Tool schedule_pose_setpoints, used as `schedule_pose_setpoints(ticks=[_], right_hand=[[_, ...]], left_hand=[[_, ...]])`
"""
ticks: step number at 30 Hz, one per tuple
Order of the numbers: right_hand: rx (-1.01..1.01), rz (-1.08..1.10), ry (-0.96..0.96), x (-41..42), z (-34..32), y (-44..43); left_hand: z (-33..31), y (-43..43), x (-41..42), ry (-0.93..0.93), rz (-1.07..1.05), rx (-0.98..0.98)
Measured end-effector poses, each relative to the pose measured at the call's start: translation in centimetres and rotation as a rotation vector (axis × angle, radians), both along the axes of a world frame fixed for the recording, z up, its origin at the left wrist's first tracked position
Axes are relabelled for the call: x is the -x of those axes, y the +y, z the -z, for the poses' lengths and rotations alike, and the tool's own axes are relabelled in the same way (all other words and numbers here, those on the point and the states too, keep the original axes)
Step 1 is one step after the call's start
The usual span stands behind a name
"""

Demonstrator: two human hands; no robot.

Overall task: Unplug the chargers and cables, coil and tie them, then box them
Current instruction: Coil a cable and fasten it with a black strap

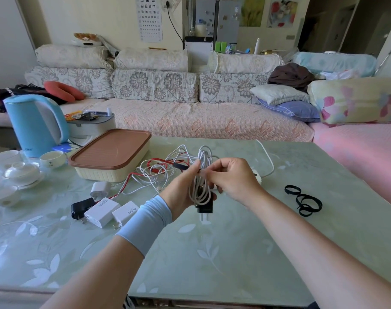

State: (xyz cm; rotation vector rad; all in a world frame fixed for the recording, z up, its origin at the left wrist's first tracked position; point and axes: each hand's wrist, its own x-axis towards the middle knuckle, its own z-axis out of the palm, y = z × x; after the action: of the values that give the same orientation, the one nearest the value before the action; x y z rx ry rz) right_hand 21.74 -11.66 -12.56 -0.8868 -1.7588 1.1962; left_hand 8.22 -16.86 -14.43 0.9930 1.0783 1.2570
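Note:
My left hand [181,190] grips a coiled white cable [203,172] together with a black charger [205,207] whose prongs point down. My right hand [232,179] pinches the middle of the coil, where a black tie strap [180,166] sticks out to the left. A tangle of white and red cables [158,172] lies behind the hands. Two white chargers [102,211] [125,214], a black charger [80,208] and a small white plug [99,190] lie at the left. The cream box with a brown lid [111,150] stands closed.
Several black tie straps [303,200] lie on the table [212,253] to the right. A blue kettle [34,126] and white cups and bowls [20,172] crowd the left side. A white power strip [258,176] is partly hidden behind my right hand. A sofa runs behind the table.

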Motion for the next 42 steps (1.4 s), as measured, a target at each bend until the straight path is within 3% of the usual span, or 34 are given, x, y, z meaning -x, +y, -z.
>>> schedule_pose_setpoints(ticks=[4, 6, 8, 13, 20, 25, 30, 33, 36, 42], right_hand=[[-0.033, -0.068, 0.023, 0.1, 0.1, -0.4], [-0.032, -0.083, 0.025, 0.0, -0.2, -0.5], [-0.026, -0.100, -0.025, -0.5, -0.6, -0.4], [0.030, -0.198, -0.139, -2.3, -0.8, 0.6], [-0.052, -0.201, -0.214, -2.2, -0.1, 2.0], [-0.191, -0.181, -0.301, -2.4, 0.4, 2.4], [-0.361, -0.190, -0.400, -2.8, 0.5, 2.6], [-0.382, -0.240, -0.454, -2.9, 0.1, 2.2], [-0.265, -0.273, -0.521, -3.0, 0.0, 2.0], [0.033, -0.251, -0.354, -2.8, 0.3, 1.6]], left_hand=[[0.5, 0.2, -0.1, 0.263, -0.258, -0.042], [0.2, 0.2, 0.0, 0.273, -0.329, -0.053], [0.0, 0.4, 0.3, 0.159, -0.346, -0.032], [-0.7, 0.0, 1.4, -0.112, -0.138, 0.028], [-1.2, -0.8, 1.8, -0.011, 0.028, 0.032], [-0.9, -1.2, 2.1, 0.250, 0.075, 0.022], [-0.8, -1.4, 2.4, 0.475, 0.041, -0.205], [-0.2, -1.2, 2.7, 0.758, -0.026, -0.336], [0.2, -1.2, 2.1, 0.961, -0.080, -0.449], [0.6, -0.9, 1.8, 1.101, -0.140, -0.561]])
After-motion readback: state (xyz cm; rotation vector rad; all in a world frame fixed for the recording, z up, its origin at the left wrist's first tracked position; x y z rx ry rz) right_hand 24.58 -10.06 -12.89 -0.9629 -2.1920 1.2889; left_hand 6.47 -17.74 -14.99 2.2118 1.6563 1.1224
